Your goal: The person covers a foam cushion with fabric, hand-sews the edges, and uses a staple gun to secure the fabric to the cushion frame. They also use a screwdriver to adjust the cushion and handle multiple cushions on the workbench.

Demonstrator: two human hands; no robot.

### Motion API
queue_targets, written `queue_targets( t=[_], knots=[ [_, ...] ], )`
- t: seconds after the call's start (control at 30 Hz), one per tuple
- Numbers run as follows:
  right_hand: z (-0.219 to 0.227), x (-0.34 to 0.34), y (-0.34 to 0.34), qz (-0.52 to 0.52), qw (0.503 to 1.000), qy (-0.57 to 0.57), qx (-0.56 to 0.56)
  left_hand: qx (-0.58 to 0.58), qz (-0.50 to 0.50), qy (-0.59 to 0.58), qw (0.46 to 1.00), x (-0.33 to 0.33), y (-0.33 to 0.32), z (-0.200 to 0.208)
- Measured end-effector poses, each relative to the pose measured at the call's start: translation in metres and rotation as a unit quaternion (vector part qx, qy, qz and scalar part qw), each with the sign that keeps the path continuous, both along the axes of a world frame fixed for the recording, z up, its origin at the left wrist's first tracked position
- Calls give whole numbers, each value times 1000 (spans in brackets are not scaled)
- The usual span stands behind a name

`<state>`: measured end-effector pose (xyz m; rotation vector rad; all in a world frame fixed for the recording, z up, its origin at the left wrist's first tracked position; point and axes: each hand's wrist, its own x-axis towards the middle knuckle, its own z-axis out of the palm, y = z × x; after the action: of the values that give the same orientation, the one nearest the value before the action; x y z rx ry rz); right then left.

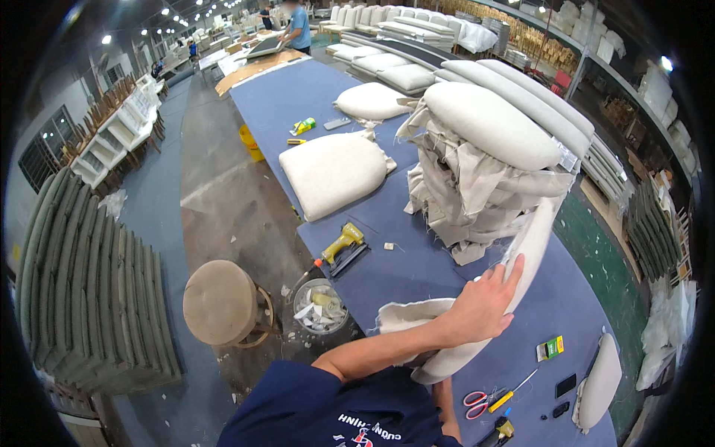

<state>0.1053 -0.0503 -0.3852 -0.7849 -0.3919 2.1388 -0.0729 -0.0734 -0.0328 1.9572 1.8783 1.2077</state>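
Note:
A cream upholstered cushion panel (532, 249) stands nearly edge-on in front of me, with a loose fabric flap (413, 314) on its left. My left hand (484, 302) rests on the panel, fingers stretched and apart, not wrapped round it. My right forearm (448, 413) goes up behind the panel's lower end, which hides that hand. Just beyond stands a stack of cream cushions (491, 123) with frayed fabric edges hanging out. A finished-looking cream cushion (335, 175) lies to the left of the stack.
The blue table (402, 261) holds a yellow staple gun (346, 242), scissors (475, 404), a yellow-handled screwdriver (503, 401), a phone (566, 385) and another staple gun (503, 430). Left stand a round stool (220, 302), scrap bucket (320, 307) and grey panel stack (97, 290). A person (298, 30) works far off.

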Motion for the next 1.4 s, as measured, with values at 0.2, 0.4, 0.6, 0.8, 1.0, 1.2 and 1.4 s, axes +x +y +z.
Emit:
queue_targets(
  t=[0.2,0.4,0.6,0.8,1.0,1.2,1.4],
  knots=[
    [67,87,21,-194,976,-45,86,71,-144,-83,984,5,-25,28],
    [139,211,-53,-497,827,-258,55,-142,-234,-380,884,3,-13,-17],
    [180,297,-184,-538,798,-265,60,-238,-301,-406,830,68,7,-115],
    [159,269,-222,-549,755,-356,-50,-303,-257,-420,816,84,16,-146],
    [200,246,-138,-480,746,-462,-18,-224,-165,-445,851,54,47,-141],
    [218,243,83,-419,758,-427,261,-78,-152,-284,944,-1,179,-91],
    [199,231,63,-370,723,-507,289,15,-191,-231,954,-49,109,-108]
  ],
)
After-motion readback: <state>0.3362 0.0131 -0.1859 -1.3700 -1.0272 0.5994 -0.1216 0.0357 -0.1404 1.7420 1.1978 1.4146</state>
